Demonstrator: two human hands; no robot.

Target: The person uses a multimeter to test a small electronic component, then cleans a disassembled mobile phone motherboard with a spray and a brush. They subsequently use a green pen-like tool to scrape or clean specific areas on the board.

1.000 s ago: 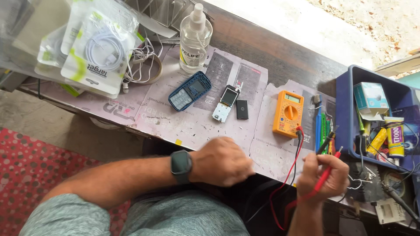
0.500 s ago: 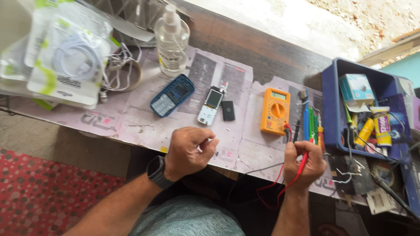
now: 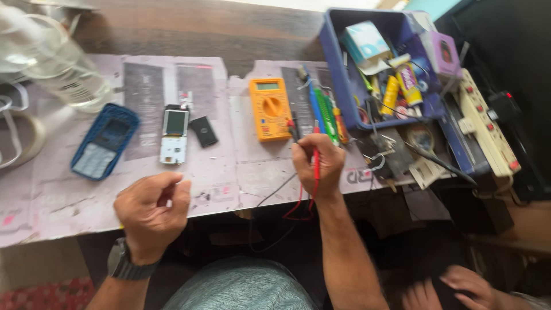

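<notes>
Scanning from the table's left edge: clear bottle (image 3: 63, 77) at the far left corner, lying on newspaper (image 3: 143, 86) that covers the top. Blue phone cover (image 3: 104, 149) just right of it, tilted. Bare phone board (image 3: 174, 136) next, with a small black battery (image 3: 204, 131) just beside it.

Left hand (image 3: 152, 215) near the front edge, below the board. Fingers curled into a loose fist; cannot tell if anything sits inside. Dark watch (image 3: 127, 265) on the wrist.

Orange multimeter (image 3: 270, 109) lies flat mid-table. Red and black leads run from it over the front edge.

Right hand (image 3: 317, 166) just below and right of the meter, closed around a red probe (image 3: 315, 161), tip pointing toward the meter. A black probe appears to be held alongside, blurred.

Screwdrivers (image 3: 324, 115) lie between the meter and a blue tray (image 3: 338, 74) at the far right corner, full of tubes and boxes. White power strip (image 3: 485, 129) at the right edge.

Another person's hand (image 3: 468, 290) at lower right, blurred.
</notes>
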